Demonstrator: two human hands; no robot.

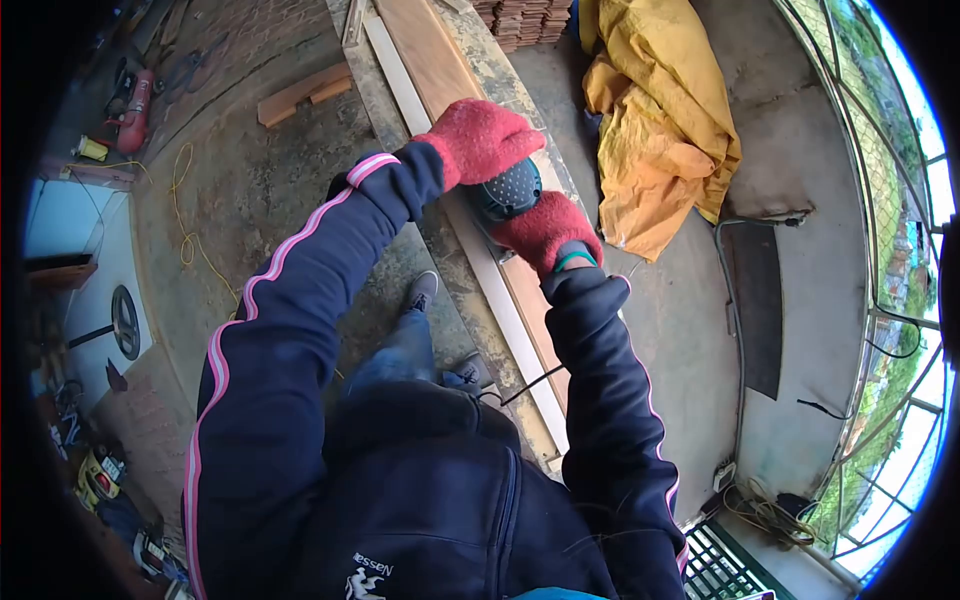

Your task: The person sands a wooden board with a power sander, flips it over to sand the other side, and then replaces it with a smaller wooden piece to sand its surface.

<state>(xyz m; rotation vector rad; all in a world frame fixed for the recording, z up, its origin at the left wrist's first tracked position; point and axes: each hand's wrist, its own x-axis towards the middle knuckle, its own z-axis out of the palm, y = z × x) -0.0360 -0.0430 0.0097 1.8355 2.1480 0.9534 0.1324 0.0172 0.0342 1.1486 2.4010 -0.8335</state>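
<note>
Both of my hands wear red gloves and grip a dark, dotted power tool (512,190) on a long wooden plank (425,50). My left hand (482,142) is closed over the tool's far end. Lower and to the right, my right hand (550,232) wraps round its near part. The tool's underside is hidden. A pale strip (510,320) runs along the plank's left side, and both lie on a long, stained bench (455,250). A black cord (533,385) crosses the plank near my right forearm.
A yellow-orange tarp (665,130) lies right of the bench, with stacked red tiles (520,22) beyond. Wood pieces (303,93) and a yellow cord (183,205) are on the floor at left. A red cylinder (135,112) stands far left. My feet are beside the bench.
</note>
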